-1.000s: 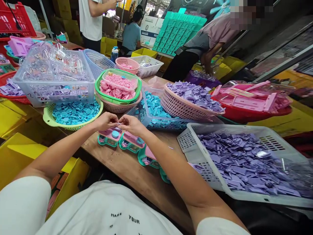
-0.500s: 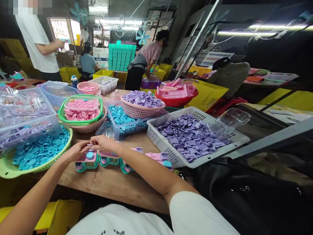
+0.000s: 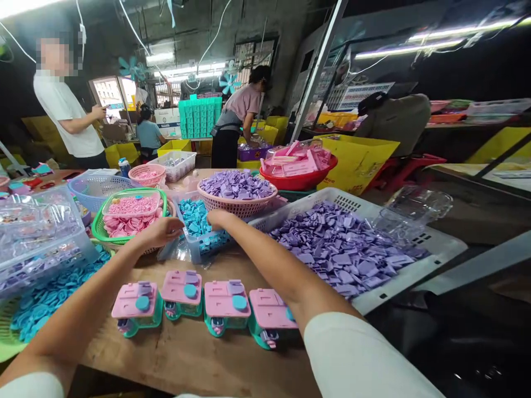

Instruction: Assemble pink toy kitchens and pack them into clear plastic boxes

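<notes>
Several pink-and-teal toy houses (image 3: 182, 293) stand in a row on the wooden table (image 3: 186, 354) in front of me. Both arms reach past them. My left hand (image 3: 160, 231) hovers by the rim of the green basket (image 3: 98, 228) of pink parts, with its fingers curled together; anything inside them is hidden. My right hand (image 3: 217, 218) is over the clear crate of teal parts (image 3: 197, 221), just below the pink basket of purple pieces (image 3: 236, 193). Its fingers point away from me and are hidden.
A white crate of purple pieces (image 3: 344, 249) fills the right. A clear bin (image 3: 37, 232) and a basket of teal discs (image 3: 37, 304) sit on the left. A red bowl of pink parts (image 3: 296, 168) stands behind. Other people work at the benches at the back.
Both hands have left the toy houses, where they pinched a small piece together, and reached forward to the baskets. The camera has tilted up and back.
</notes>
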Motion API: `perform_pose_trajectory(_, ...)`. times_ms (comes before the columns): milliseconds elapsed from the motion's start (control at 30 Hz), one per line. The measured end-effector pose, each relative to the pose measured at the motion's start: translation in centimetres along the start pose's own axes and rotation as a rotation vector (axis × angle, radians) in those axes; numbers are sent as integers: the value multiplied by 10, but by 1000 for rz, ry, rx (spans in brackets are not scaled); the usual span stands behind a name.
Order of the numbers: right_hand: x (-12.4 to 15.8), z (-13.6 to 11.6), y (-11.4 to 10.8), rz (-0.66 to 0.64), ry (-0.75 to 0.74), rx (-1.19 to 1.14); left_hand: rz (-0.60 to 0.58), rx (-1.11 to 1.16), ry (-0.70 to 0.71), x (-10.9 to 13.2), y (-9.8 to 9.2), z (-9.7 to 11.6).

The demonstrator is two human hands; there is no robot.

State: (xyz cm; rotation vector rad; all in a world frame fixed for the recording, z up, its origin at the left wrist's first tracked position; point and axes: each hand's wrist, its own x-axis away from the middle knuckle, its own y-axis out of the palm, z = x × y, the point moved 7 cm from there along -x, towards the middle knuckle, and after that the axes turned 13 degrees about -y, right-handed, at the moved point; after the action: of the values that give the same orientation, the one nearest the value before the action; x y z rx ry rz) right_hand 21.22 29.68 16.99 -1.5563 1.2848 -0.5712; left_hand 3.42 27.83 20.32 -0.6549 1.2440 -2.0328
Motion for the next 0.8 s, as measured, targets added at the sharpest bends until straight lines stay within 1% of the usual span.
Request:
perform_pose_trajectory(67,-5,15,7,-115,78,78,3,-109,12,-43,10,20)
perform_pose_trajectory(133,-4,28,12,-201,123,141,1,-163,2,-80,23,30)
perform_pose_trajectory(167,-3,33,13,-231,132,167,-5,-177,1,-94,30,33)
perform_pose_trajectory(233,0,41,13,-267,136,202,-21,-211,14,-113,44,35)
perform_pose_trajectory(333,1,44,11,-275,128,219,-33,-265,45,-125,62,32)
perform_pose_trajectory(433,4,40,8,-244,104,202,-51,-315,46,-129,68,24)
perform_pose_trajectory(500,12,37,3,-209,73,169,-86,-331,37,-131,64,17)
perform_pose_trajectory(600,32,36,-8,-144,28,105,-131,-312,23,-138,48,8)
perform_pose_trajectory(633,39,37,-12,-119,18,86,-121,-298,13,-142,42,6)
perform_pose_trajectory(700,51,38,-18,-70,3,47,-62,-265,-18,-150,35,8)
perform_pose_trajectory(733,54,39,-20,-47,-3,28,-29,-251,-37,-155,37,10)
perform_pose_trajectory(800,57,39,-22,-5,-12,-6,17,-231,-89,-163,49,17)
